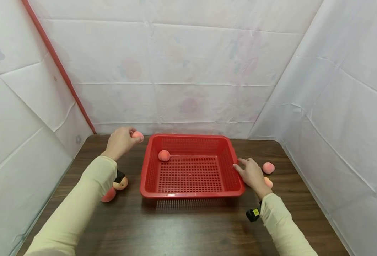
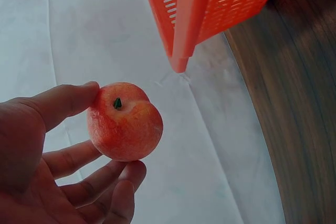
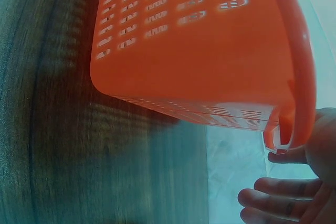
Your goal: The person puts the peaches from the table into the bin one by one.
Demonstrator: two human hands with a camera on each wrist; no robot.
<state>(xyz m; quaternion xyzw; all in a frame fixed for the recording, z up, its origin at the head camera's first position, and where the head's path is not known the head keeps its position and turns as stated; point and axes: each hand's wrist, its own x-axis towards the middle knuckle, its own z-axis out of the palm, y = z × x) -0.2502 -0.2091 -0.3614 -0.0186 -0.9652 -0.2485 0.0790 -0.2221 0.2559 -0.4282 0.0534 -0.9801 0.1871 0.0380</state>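
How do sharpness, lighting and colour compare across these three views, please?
Head view: evenly lit and sharp, with a slatted shadow beneath the red basket. Left wrist view: the peach is crisp, the basket corner softer. Right wrist view: the table is streaked with motion blur, and the colour is tinted teal.

Both arms are reaching forward in pale yellow sleeves, each with a dark band at the wrist. The left arm is stretching toward eleven o'clock, and the left hand [image 1: 120,142] is lifting clear of the surface, thumb and curled fingers [image 2: 79,156] pinching something small at the fingertips. The right arm is angling in from five o'clock; the right hand [image 1: 253,176] is lying low, palm down, fingers [image 3: 273,199] extending toward nine o'clock and only slightly bent.
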